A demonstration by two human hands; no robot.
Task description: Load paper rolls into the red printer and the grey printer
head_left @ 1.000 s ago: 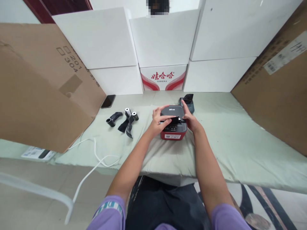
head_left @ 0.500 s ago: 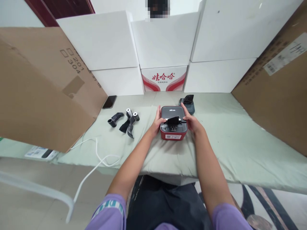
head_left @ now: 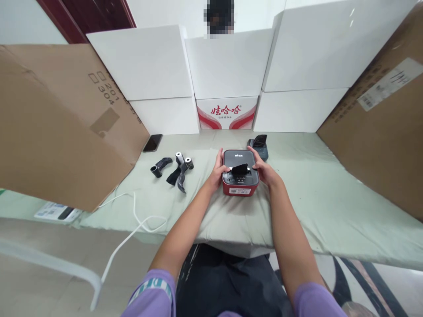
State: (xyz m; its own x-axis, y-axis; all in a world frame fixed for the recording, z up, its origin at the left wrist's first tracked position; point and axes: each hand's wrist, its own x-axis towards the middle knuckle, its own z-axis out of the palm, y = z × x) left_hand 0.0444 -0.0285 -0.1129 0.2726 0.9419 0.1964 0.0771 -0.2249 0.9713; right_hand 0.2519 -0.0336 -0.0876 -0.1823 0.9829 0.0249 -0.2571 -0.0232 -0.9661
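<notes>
The table (head_left: 330, 189) runs wide before me under a pale green cloth. At its left stands a large brown cardboard panel (head_left: 56, 123), faced by another cardboard panel (head_left: 380, 145) at the right. Stacked white boxes (head_left: 142, 66) close off the back, with a red-lettered box (head_left: 228, 113) in the lower middle.

The red-and-black device (head_left: 240, 157) sits on the table straight ahead of me. My hands are apart, clamped on its two opposite sides: my left hand (head_left: 218, 174) has its thumb over the top's left edge, and my right hand (head_left: 264, 171) grips the right side.

Just behind that hand is a smaller dark device (head_left: 262, 152) with a black piece standing up from it. To the left, a phone (head_left: 152, 143) lies near the cardboard, and nearer me are three small rolls (head_left: 156, 171) with black strips trailing. A short black strip (head_left: 240, 169) sticks up from the top of the device I hold.
</notes>
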